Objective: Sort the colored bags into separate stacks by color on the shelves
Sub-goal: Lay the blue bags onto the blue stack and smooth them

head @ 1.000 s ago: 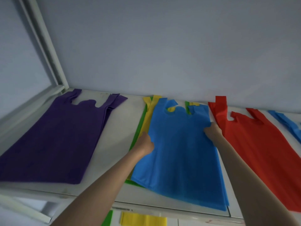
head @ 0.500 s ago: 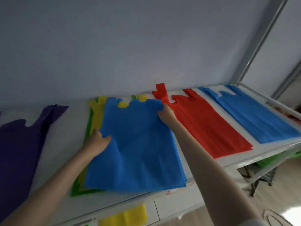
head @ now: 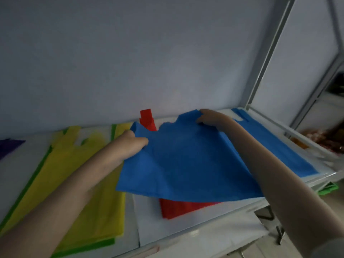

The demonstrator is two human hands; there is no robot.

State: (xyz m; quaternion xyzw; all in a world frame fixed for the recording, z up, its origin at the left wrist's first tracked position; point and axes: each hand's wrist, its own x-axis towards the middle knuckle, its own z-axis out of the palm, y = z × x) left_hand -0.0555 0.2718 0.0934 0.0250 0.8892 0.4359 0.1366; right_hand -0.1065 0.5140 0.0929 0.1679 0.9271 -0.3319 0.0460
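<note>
A blue bag (head: 186,164) of thin, matt, cloth-like fabric, soft enough to drape and crease. Yellow bags (head: 78,183) lie flat with the same dull, slightly fuzzy finish, as do a green bag (head: 24,192) edging out beneath them, a red bag (head: 178,209) and a second blue bag (head: 279,151). The shelf (head: 186,226) is smooth, white and faintly shiny. Its frame post (head: 268,58) looks like pale painted metal. The wall (head: 130,53) behind is plain and matt.
</note>
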